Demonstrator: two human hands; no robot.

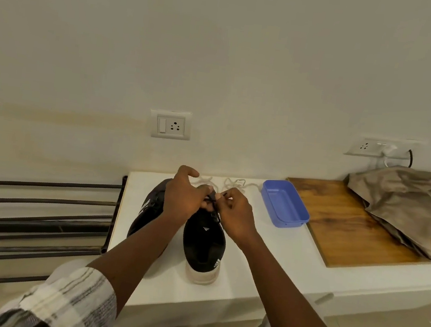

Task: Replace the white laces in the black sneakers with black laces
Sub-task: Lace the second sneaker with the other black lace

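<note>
Two black sneakers stand side by side on a white table (264, 264), heels toward me. The right sneaker (203, 246) has a white sole and carries a black lace (213, 206) across its front. My left hand (182, 200) and my right hand (235, 212) meet over that lace, each pinching part of it. The left sneaker (149, 209) is partly hidden behind my left forearm. Loose white laces (236, 183) lie on the table just beyond the shoes.
A blue plastic tray (285, 203) sits right of the shoes. Further right is a wooden board (350, 228) with a crumpled beige cloth (410, 203). A dark metal rack (34, 217) stands left of the table. Wall sockets (170, 124) are behind.
</note>
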